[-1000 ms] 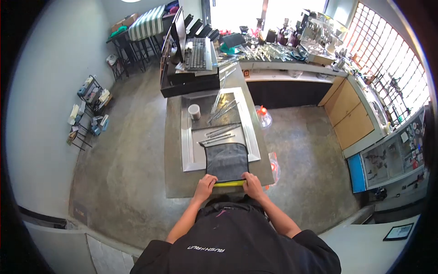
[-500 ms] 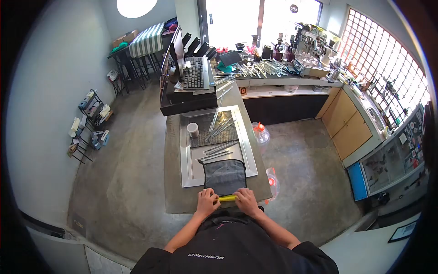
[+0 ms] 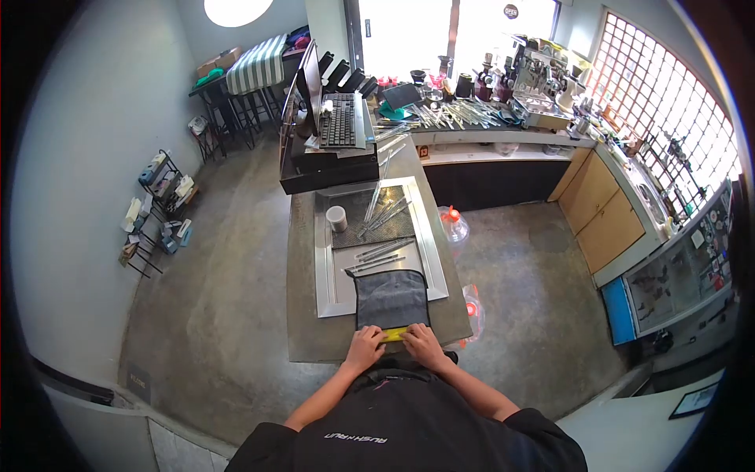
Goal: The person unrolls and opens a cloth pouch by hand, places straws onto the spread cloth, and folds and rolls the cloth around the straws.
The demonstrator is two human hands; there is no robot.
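Note:
A black cloth point(image 3: 391, 297) lies over the near part of a silver metal frame point(image 3: 324, 277) and reaches the table's near edge. At its near end is a yellow strip point(image 3: 395, 334). My left hand point(image 3: 365, 347) is closed on the strip's left end, and my right hand point(image 3: 423, 344) is closed on its right end. Beyond the cloth, several thin metallic sticks point(image 3: 379, 256) rest inside the frame. More of them lie on a dark mesh panel point(image 3: 351, 236), beside a white cup-like container point(image 3: 336, 219).
A keyboard point(image 3: 339, 120) and a monitor stand on a black box point(image 3: 330, 175) at the table's far left. Clear bottles with red caps point(image 3: 454, 224) are on the floor to the right. A cluttered counter point(image 3: 503, 138) runs along the back.
Both hands have moved closer together along the yellow strip, and its near end looks more folded. The head view has tilted slightly, shifting the scene.

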